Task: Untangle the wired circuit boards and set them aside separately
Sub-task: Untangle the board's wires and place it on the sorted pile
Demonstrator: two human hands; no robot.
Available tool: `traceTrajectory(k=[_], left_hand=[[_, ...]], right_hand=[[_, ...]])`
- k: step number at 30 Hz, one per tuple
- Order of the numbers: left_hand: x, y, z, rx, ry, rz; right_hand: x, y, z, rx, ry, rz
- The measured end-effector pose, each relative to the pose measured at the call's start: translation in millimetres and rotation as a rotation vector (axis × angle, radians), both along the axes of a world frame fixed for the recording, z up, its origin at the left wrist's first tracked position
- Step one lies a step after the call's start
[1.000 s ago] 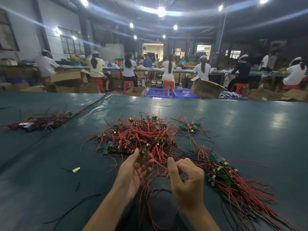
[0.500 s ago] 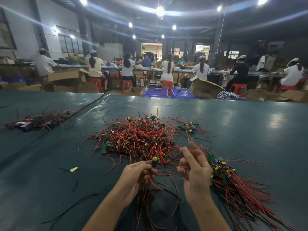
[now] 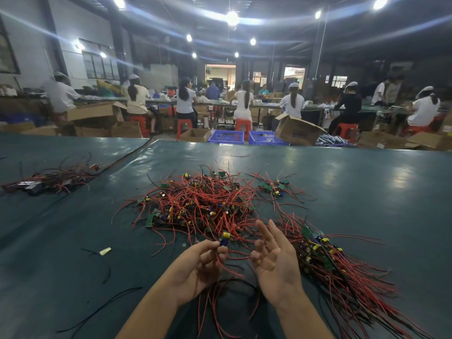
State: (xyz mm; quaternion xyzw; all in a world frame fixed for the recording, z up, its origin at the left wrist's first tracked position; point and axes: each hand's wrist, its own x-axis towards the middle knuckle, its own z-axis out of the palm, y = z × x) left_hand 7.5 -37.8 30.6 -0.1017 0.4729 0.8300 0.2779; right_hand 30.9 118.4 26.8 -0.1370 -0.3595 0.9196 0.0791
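Now mid-untangle, judging by one board [image 3: 225, 237] pinched in the left grip [image 3: 203, 265], held just above the near edge of the tangle [image 3: 203, 204] on the worktop [image 3: 367, 192], red leads [image 3: 228, 269] hanging below. Beside it, a wide, empty right grip [image 3: 276, 260], fingers spread. Next, likely: catch those leads, draw them clear without dragging neighbours, then lay the board on the combed bundle [image 3: 342, 270] at right.
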Motion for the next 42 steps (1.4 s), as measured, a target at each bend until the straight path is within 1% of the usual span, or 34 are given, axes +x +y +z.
traceTrajectory(k=[2, 4, 6, 8, 14, 18, 21, 23, 25, 26, 27, 28, 30, 33, 35, 36, 38, 42], left_hand=[[0, 1, 1, 0.044, -0.020, 0.019], [-1, 1, -1, 0.041, -0.018, 0.028], [-1, 2, -2, 0.000, 0.007, 0.009], [-1, 4, -3, -0.052, 0.024, -0.012], [1, 3, -3, -0.200, 0.121, -0.130], [1, 0, -3, -0.252, 0.194, -0.166], [0, -1, -3, -0.236, 0.186, -0.181], [-2, -1, -3, -0.093, 0.101, -0.175], [-4, -2, -3, 0.124, 0.014, -0.147], [-5, -2, -3, 0.196, 0.003, -0.131], [-5, -2, -4, 0.214, 0.033, -0.131], [-4, -1, -6, 0.169, 0.096, -0.136], [-1, 3, -11, -0.003, 0.262, -0.152], [3, 11, -16, -0.207, 0.471, -0.194], [6, 16, -17, -0.330, 0.598, -0.110], [6, 19, -16, -0.347, 0.628, -0.044], [7, 20, -14, -0.321, 0.629, 0.060], [8, 17, -8, -0.270, 0.606, 0.120]], right_hand=[[-1, -3, -2, 0.027, -0.020, -0.006], [-2, -6, -5, 0.115, -0.054, 0.000], [-4, -9, -9, 0.280, -0.086, 0.001], [-5, -10, -13, 0.425, -0.076, 0.007], [-3, -13, -15, 0.650, -0.046, -0.023], [-4, -11, -14, 0.640, -0.041, -0.066], [-3, -11, -10, 0.582, -0.074, -0.072], [-3, -10, -9, 0.523, -0.088, -0.063], [-4, -9, -7, 0.472, -0.094, -0.052], [-3, -10, -6, 0.454, -0.090, -0.051], [-3, -10, -6, 0.442, -0.084, -0.060], [-3, -11, -5, 0.431, -0.078, -0.073], [-1, -12, -5, 0.419, -0.060, -0.103], [4, -19, -4, 0.491, -0.026, -0.112], [7, -26, -3, 0.516, 0.004, -0.082], [8, -30, -3, 0.530, 0.016, -0.068], [10, -36, -1, 0.561, 0.057, -0.050], [14, -38, 4, 0.616, 0.138, -0.055]])
